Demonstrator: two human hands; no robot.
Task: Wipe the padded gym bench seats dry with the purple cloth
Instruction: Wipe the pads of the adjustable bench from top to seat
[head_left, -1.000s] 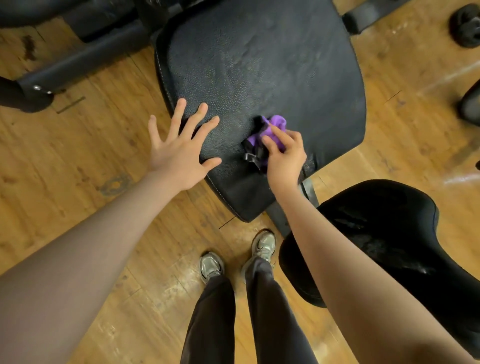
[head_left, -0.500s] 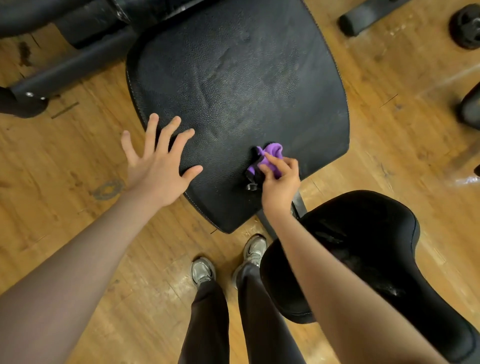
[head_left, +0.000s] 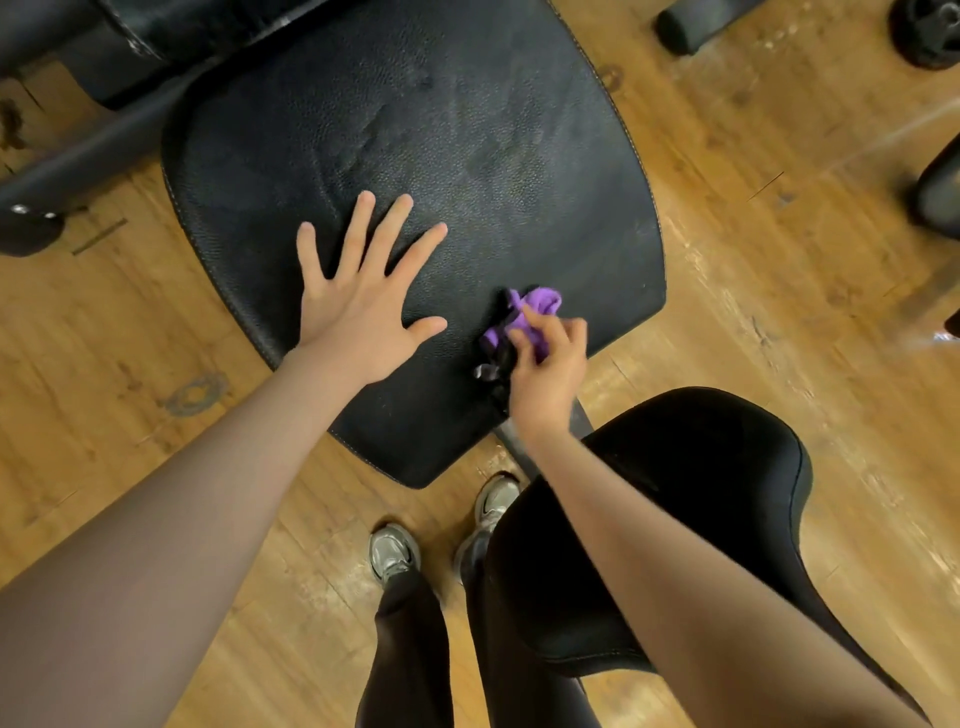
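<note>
Two bare hands work over a black padded bench seat (head_left: 467, 156) above a wooden floor (head_left: 779, 260). The left hand (head_left: 358, 306) lies flat on the pad near its left edge, fingers straight and spread, pointing toward the far edge. The right hand (head_left: 545, 374) has its fingers curled round a bunched purple cloth (head_left: 535, 306), pressing it onto the pad close to the near right corner. The two hands are apart, a strip of bare pad showing between thumb and cloth.

The cloth is crumpled into a wad with no clear long axis; its purple folds poke out past the fingertips toward the far right, and a darker trailing bit hangs toward the near edge. Most of the pad's far half lies uncovered, marked with dull smears. A second black seat (head_left: 701, 519) sits at the lower right, partly under the right forearm and near the first pad's front corner. Two grey shoes (head_left: 395, 551) stand on the floor just below the pad's near edge. Dark frame tubes (head_left: 78, 156) run past the far left corner.
</note>
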